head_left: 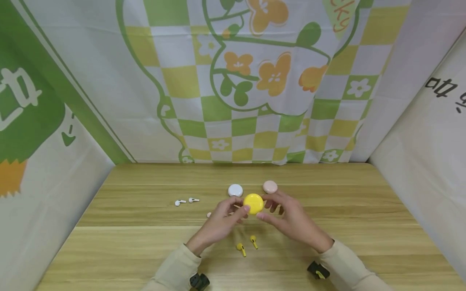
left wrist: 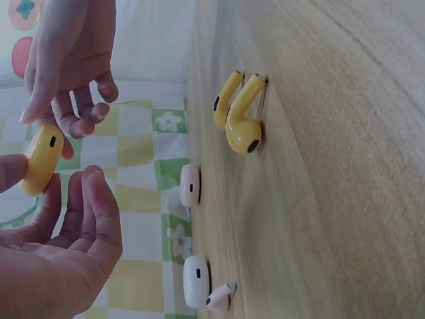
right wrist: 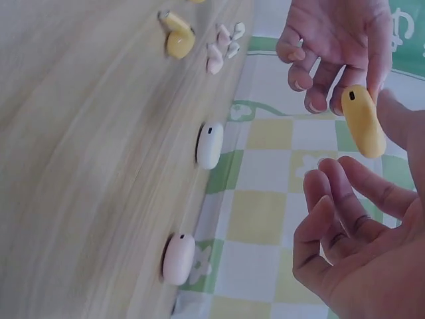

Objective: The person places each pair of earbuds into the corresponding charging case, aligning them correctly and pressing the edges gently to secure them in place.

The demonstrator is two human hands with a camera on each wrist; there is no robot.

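A round yellow earbud case (head_left: 253, 203) is held up above the table, pinched by my left hand (head_left: 223, 218) between thumb and fingers. Its lid appears closed, and a small dark port shows on its edge in both wrist views. My right hand (head_left: 291, 220) hovers beside the case with fingers spread and loosely bent; whether a fingertip touches it I cannot tell. Below the hands, two yellow earbuds (head_left: 241, 249) lie on the wood. A pink earbud (right wrist: 214, 58) lies near my left hand, partly hidden by it in the head view.
Behind the hands stand a white earbud case (head_left: 235, 190) and a pink earbud case (head_left: 270, 186). Two white earbuds (head_left: 193, 200) lie to the left on the wooden table (head_left: 127, 250). A patterned cloth (head_left: 255, 137) hangs at the table's back edge.
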